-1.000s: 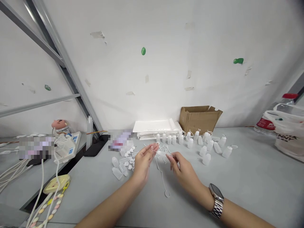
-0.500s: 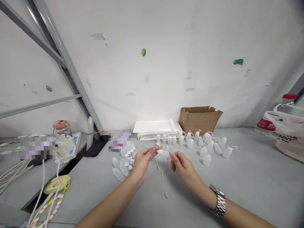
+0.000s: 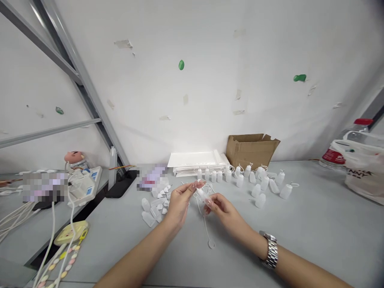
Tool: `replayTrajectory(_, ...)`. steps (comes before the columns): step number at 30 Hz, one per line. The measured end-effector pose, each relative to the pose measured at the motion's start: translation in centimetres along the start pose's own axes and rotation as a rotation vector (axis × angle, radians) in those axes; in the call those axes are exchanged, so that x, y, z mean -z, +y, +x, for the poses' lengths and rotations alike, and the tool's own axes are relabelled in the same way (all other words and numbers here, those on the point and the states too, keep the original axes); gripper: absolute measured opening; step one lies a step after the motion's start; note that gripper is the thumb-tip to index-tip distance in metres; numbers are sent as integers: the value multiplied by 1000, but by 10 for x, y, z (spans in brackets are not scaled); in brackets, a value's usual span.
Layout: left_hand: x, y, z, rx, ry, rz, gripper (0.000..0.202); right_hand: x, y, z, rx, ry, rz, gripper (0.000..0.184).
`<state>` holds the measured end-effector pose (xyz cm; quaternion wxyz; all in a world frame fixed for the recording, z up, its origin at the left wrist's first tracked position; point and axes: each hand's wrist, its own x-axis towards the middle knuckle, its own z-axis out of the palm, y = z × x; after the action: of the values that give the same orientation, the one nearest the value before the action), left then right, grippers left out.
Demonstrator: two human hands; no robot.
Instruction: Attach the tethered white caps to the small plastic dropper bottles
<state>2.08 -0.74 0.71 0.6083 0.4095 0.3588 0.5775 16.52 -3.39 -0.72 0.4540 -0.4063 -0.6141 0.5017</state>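
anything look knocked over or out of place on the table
A few small bottles in front of the cardboard box lie tipped over, while the row by the paper stack stands upright.

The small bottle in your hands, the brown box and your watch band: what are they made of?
Small bottle: probably translucent plastic, milky and matte. Brown box: cardboard, dull, with creased flaps. Watch band: likely metal, silvery links with a shine.

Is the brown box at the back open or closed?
Open: the cardboard box has its top flaps folded up and outward, not shut over it.
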Motion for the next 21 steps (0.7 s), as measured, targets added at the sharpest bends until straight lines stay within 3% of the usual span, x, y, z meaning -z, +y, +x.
replayTrajectory(4, -1, 7, 1, 54, -67, -25, 26, 2, -5, 2, 6, -56, 139, 32)
replayTrajectory(8, 4, 5, 6, 38, -57, 2, 32, 10, -9, 5, -47, -19, 167, 32)
replayTrajectory(10, 8, 1, 9, -15, -46, 232, 33, 16, -10, 7, -53, -3, 155, 31)
replayTrajectory(12, 12, -5, 10, -142, -52, 626, 31, 23, -11, 10, -26, 60, 101, 31)
replayTrajectory(15, 16, -16, 10, -449, -145, 1196, 28, 38, -10, 16, 27, 314, -86, 34)
replayTrajectory(18, 18, -23, 12, -597, -310, 1496, 28, 53, -5, 23, 45, 508, -280, 37)
replayTrajectory(21, 20, -24, 13, -622, -406, 1637, 28, 60, 7, 30, 4, 512, -429, 35)
